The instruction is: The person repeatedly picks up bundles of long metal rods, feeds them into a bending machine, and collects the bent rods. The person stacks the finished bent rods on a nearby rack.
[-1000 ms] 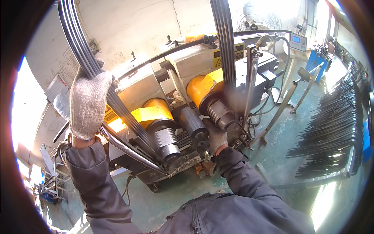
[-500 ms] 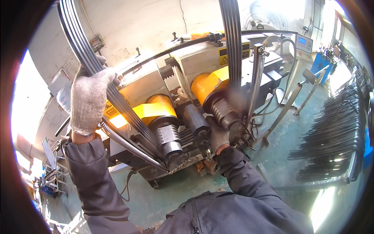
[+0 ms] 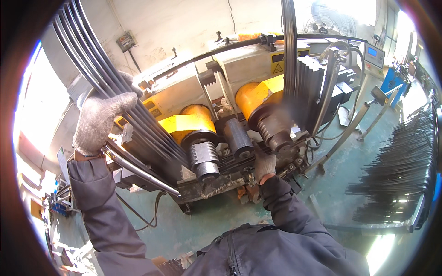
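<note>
My left hand (image 3: 99,120), in a pale knitted glove, is closed around a bundle of long dark metal rods (image 3: 110,83). Its thumb crosses the front of them while the other fingers pass behind. These rods slant from the upper left down to the bending machine's left ribbed die (image 3: 204,156). My right hand (image 3: 264,164), also gloved, reaches in at the machine's front between the hexagonal black block (image 3: 238,138) and the right ribbed die (image 3: 274,132); its fingertips are hidden there. A second set of rods (image 3: 289,50) stands upright behind the right die.
Yellow housings (image 3: 186,124) carry the dies. Beside my left forearm a spring-wrapped bar (image 3: 138,169) juts out. At right stand a metal post (image 3: 343,135) and a rack of dark bent rods (image 3: 391,170). A control box (image 3: 374,54) with a small screen is at the back right.
The left rods have spread apart slightly, and my left hand sits lower and further left with its thumb reaching across them. The machine appears shifted a little rightward. My right hand stays at the machine's front.
</note>
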